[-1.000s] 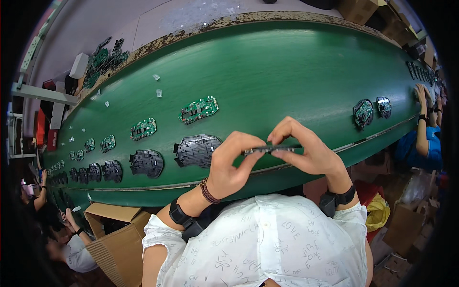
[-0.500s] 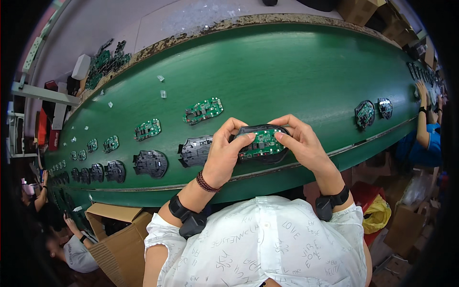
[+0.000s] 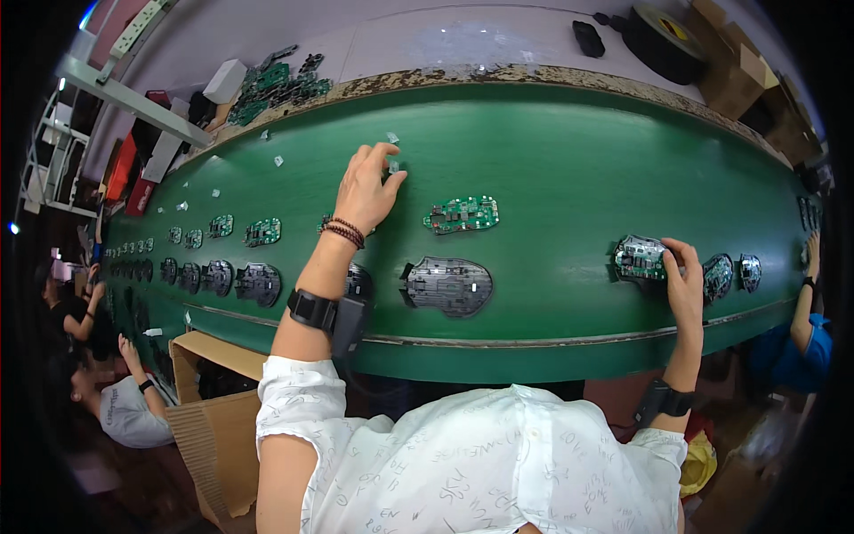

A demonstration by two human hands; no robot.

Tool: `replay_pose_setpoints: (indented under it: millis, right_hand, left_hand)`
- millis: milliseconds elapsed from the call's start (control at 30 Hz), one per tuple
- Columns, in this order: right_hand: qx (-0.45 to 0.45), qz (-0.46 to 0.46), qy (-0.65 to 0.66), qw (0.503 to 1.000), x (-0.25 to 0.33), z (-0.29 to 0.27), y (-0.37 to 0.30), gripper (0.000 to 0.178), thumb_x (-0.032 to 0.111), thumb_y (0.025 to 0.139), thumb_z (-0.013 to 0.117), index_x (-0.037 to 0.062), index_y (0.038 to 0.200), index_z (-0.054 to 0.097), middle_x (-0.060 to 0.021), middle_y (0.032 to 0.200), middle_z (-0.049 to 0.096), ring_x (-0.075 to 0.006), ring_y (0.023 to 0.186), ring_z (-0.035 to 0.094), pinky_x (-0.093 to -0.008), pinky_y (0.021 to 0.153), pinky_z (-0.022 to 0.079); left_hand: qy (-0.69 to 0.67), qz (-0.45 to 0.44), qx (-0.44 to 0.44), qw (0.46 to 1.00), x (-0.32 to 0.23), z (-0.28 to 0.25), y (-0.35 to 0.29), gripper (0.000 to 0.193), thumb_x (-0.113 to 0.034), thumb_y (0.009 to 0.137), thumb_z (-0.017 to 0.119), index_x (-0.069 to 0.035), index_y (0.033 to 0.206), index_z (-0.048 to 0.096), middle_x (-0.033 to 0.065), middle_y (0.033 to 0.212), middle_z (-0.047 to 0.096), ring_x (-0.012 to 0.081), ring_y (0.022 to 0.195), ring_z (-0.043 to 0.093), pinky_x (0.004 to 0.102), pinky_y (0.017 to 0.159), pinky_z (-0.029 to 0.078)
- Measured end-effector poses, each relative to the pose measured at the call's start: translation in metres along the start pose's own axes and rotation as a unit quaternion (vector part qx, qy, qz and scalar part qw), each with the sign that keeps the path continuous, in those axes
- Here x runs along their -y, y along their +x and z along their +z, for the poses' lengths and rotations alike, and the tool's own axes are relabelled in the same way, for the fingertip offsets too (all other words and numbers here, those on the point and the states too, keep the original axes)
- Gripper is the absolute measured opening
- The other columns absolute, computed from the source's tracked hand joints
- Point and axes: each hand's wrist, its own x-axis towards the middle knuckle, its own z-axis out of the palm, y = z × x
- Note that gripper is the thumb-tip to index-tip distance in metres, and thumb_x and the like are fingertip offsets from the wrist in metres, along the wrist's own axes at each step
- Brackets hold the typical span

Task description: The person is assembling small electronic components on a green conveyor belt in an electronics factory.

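My left hand [image 3: 366, 189] reaches over the green belt [image 3: 551, 169], thumb and forefinger apart around a small clear plastic piece [image 3: 394, 166]. A second clear piece [image 3: 392, 137] lies just beyond the fingertips. On the right, my right hand [image 3: 683, 276] grips the right edge of a black mouse-shaped shell with a green circuit board [image 3: 640, 257] in it, low over or on the belt. Between the hands lie a loose green circuit board [image 3: 463, 214] and, nearer me, a bare black shell [image 3: 447, 286]. My left wrist partly hides another board and shell.
Rows of circuit boards [image 3: 263, 232] and black shells [image 3: 258, 283] run off to the left. Two filled shells [image 3: 717, 276] lie right of my right hand. A cardboard box [image 3: 213, 418] stands below the belt. Co-workers sit at both ends; a black tape roll [image 3: 663, 43] lies beyond.
Both hands have parted from the shell with its board held in front of me. My right hand has carried it right; my left hand has moved out left to the clear pieces. The view has shifted left.
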Motion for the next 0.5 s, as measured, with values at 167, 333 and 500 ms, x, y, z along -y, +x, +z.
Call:
replay_pose_setpoints:
  millis: [167,333,500]
  right_hand:
    - [-0.148,-0.190,-0.258,0.936,0.045,0.017,-0.003,0.031,0.013,0.094,0.068,0.0040,0.124,0.067,-0.0166,0.123,0.062,-0.0357,0.119,0.054,-0.0440,0.103,0.043]
    - [0.055,-0.324,-0.054,0.943,0.130,0.107,0.006,0.041,0.013,0.089,0.075,0.0045,0.127,0.064,-0.0174,0.125,0.063,-0.0368,0.119,0.055,-0.0459,0.106,0.045]
    - [0.134,-0.388,-0.028,0.911,0.137,0.181,0.015,0.064,0.024,0.090,0.077,0.0077,0.146,0.050,-0.0136,0.144,0.057,-0.0348,0.135,0.049,-0.0489,0.114,0.039]
  left_hand:
    - [0.003,0.098,0.038,0.994,-0.004,0.018,0.022,0.013,-0.013,0.090,0.074,-0.001,0.096,0.071,0.0133,0.092,0.067,0.0300,0.082,0.067,0.0389,0.077,0.054]
    - [-0.061,0.025,0.170,0.983,-0.007,0.006,0.043,0.024,-0.024,0.093,0.074,0.000,0.093,0.075,0.0144,0.085,0.075,0.0229,0.076,0.071,0.0366,0.073,0.056]
    - [-0.099,-0.001,0.128,0.987,0.000,0.023,0.052,0.025,-0.020,0.095,0.076,0.001,0.090,0.064,0.0069,0.073,0.067,0.0138,0.065,0.063,0.0315,0.063,0.052]
